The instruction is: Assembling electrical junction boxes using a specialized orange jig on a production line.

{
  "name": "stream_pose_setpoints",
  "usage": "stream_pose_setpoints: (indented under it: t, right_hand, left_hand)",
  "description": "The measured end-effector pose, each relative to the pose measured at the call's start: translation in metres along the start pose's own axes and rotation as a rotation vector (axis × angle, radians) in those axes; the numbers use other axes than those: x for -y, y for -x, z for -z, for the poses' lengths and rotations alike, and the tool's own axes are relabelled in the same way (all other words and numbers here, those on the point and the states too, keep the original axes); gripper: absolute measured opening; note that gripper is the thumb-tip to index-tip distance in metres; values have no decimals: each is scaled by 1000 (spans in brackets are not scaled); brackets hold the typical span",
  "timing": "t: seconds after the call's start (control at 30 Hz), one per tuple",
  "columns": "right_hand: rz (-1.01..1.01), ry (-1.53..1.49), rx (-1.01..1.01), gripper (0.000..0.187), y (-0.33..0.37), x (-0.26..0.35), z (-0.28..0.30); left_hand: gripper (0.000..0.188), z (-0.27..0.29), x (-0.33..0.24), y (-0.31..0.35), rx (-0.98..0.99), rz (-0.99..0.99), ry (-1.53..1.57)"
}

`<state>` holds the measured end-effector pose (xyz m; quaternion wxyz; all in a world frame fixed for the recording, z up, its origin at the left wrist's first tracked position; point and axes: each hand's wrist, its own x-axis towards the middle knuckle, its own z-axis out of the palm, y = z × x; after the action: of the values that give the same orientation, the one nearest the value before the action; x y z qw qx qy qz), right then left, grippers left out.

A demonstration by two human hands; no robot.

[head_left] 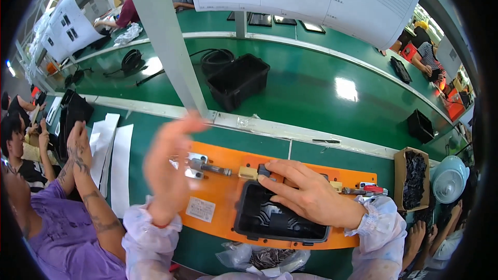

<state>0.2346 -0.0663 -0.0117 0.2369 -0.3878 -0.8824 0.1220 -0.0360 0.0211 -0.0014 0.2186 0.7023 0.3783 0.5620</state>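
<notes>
An open black plastic box [282, 225] sits in an orange fixture board [218, 223] on the green bench. My right hand [311, 192] reaches over its far wall and grips it, fingertips near the far left corner. Beside those fingertips are a small black piece and a brass-coloured block [248, 172]. My left hand [174, 171] is raised over the board's left end, near a metal toggle clamp [207, 167]; motion smears its fingers. Another clamp with a red handle [371, 189] is at the board's right end.
A plastic bag of screws [267, 256] lies before the board. To the right are a carton of black parts [415, 179] and a pale blue fan [450, 179]. A grey post [166, 36] rises behind; another black box [238, 80] stands beyond. A co-worker's tattooed arm [98, 212] is at left.
</notes>
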Motion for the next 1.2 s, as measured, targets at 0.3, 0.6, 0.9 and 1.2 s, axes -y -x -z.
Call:
stream_pose_setpoints:
  t: [0.3,0.6,0.9,1.2]
  right_hand:
    - [1,208,-106,55,7,16,12]
    - [-334,619,-161,30,73,15,55]
    - [-829,702,-921,14,168,-6,114]
    - [-1197,710,-628,12,230,-25,91]
  left_hand:
    - [44,-25,-9,7,486,-491,-438]
    - [47,-17,-9,2,481,-531,-596]
    - [30,55,43,-36,-213,-254,-578]
    - [32,102,92,-28,206,309,-1198]
